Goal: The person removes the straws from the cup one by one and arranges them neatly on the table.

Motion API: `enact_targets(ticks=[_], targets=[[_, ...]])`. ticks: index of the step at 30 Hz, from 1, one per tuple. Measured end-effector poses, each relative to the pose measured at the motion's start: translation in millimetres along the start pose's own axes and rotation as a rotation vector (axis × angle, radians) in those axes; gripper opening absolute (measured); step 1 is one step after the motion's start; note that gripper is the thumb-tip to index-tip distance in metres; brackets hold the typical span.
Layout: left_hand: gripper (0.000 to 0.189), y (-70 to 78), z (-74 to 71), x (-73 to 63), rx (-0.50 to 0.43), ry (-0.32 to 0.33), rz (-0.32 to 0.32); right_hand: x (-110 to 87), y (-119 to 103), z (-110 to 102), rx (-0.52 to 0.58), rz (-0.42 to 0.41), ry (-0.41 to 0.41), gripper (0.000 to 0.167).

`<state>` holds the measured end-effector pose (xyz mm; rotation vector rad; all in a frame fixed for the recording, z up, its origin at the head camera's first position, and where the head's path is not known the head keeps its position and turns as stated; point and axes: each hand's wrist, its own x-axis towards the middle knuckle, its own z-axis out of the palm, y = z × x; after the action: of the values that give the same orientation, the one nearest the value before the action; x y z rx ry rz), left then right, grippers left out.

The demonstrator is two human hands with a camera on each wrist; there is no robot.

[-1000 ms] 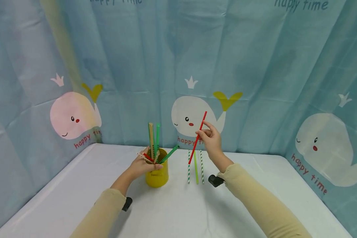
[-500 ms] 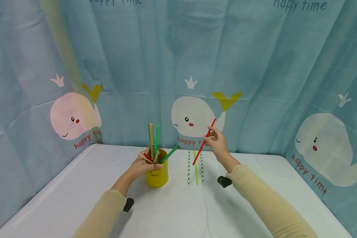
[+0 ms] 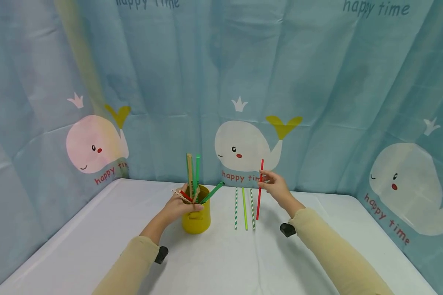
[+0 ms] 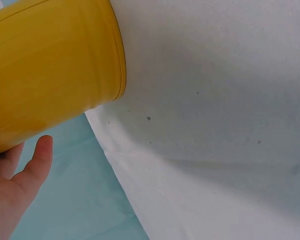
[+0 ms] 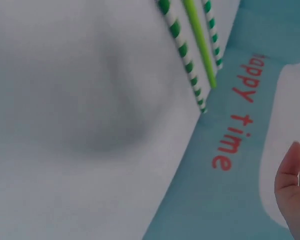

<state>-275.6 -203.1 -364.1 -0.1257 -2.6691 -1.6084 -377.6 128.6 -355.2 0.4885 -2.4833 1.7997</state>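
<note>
My left hand (image 3: 177,209) grips a yellow cup (image 3: 196,222) near its rim; the left wrist view shows the cup's lower side (image 4: 65,70) and part of the hand. Several straws stick out of the cup, among them green straws (image 3: 197,172), a tan one (image 3: 190,172) and a leaning dark green one (image 3: 212,192). Between thumb and fingers, my right hand (image 3: 280,191) pinches a red straw (image 3: 259,207), nearly upright in the head view. Left of it lie a green-striped straw (image 3: 252,209), a lime straw (image 3: 245,209) and another striped straw (image 3: 236,209), side by side.
A white-covered table (image 3: 221,262) carries everything. Behind it and at both sides hangs a light blue curtain (image 3: 162,73) printed with whales. The table's back edge runs just beyond the far ends of the straws.
My right hand has moved right and down, bringing the red straw from a slant over the row to nearly upright at its right side. The left hand stays on the cup.
</note>
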Motion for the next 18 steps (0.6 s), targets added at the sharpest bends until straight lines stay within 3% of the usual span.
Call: enact_targets(ticks=[7,18], targets=[[0.105,0.5,0.1,-1.5,-0.005,0.007,-0.036,1.8,19.9,-4.6,-0.092,0.038,-0.045,0.052],[0.098,0.1,0.6,-0.9,-0.016,0.012,-0.002,4.0,47.1,-3.3,-0.159,0.106,-0.115,0.050]])
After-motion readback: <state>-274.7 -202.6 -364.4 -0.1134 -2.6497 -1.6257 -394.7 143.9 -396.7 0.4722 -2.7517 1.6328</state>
